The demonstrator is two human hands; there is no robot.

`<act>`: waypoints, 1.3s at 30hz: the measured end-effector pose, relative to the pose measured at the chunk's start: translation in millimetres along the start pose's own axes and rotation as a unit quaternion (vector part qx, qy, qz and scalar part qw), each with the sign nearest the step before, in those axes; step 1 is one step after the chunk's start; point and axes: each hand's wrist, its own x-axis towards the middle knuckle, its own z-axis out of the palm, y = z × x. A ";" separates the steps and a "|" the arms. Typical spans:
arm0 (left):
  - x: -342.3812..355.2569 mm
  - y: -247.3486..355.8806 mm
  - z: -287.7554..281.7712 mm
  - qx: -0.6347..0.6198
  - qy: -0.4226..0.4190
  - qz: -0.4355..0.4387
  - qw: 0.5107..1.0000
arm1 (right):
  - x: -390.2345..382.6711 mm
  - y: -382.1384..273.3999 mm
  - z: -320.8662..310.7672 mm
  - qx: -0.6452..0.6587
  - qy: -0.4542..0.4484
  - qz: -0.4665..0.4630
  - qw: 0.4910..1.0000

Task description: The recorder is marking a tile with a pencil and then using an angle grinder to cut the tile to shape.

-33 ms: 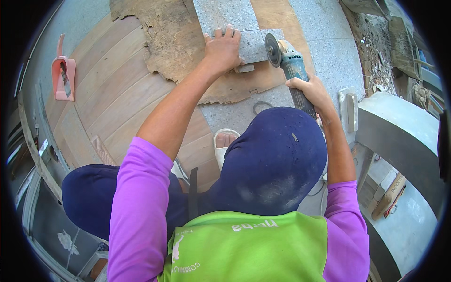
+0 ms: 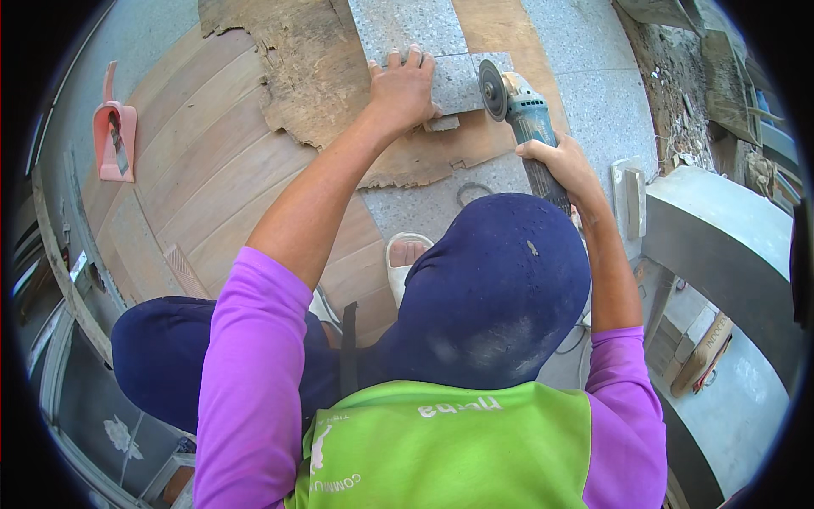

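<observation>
My left hand (image 2: pixel 402 93) presses down on a grey speckled tile (image 2: pixel 456 83), its fingers spread over the tile's left side. In my right hand (image 2: pixel 566 166) is a teal angle grinder (image 2: pixel 532 121), gripped round its dark body. The grinder's round cutting disc (image 2: pixel 492 90) stands on edge beside the tile's right end; whether it touches cannot be made out. A small block (image 2: pixel 443 124) shows under the tile's near edge. Beneath lies a worn plywood sheet (image 2: pixel 309 89) with ragged edges. Another speckled tile (image 2: pixel 407 25) sits just beyond my left hand.
A pink dustpan (image 2: pixel 125 157) with a tool in it lies at the far left on wood-look flooring (image 2: pixel 199 153). To the right are a pale trowel-like block (image 2: pixel 629 199), a curved grey panel (image 2: pixel 712 229) and rubble (image 2: pixel 682 119). My sandalled foot (image 2: pixel 405 259) is near the plywood.
</observation>
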 end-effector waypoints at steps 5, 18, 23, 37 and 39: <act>-0.2 1.6 -1.0 0.000 -0.004 -0.001 1.000 | 8.4 9.3 1.2 0.013 0.027 -0.015 0.999; 0.3 0.5 0.0 -0.005 -0.003 -0.002 1.000 | 6.3 -4.2 0.3 -0.015 0.021 -0.016 1.000; 0.5 1.3 -0.1 -0.006 -0.009 -0.004 1.000 | 8.1 -4.5 -1.1 -0.023 0.015 -0.011 1.000; 1.7 0.3 2.7 -0.006 -0.003 -0.004 1.000 | 14.1 -8.2 -1.6 -0.009 0.008 -0.013 1.000; 1.1 1.3 1.8 -0.006 -0.006 -0.004 1.000 | 12.5 -11.4 -1.1 -0.013 0.013 -0.017 1.000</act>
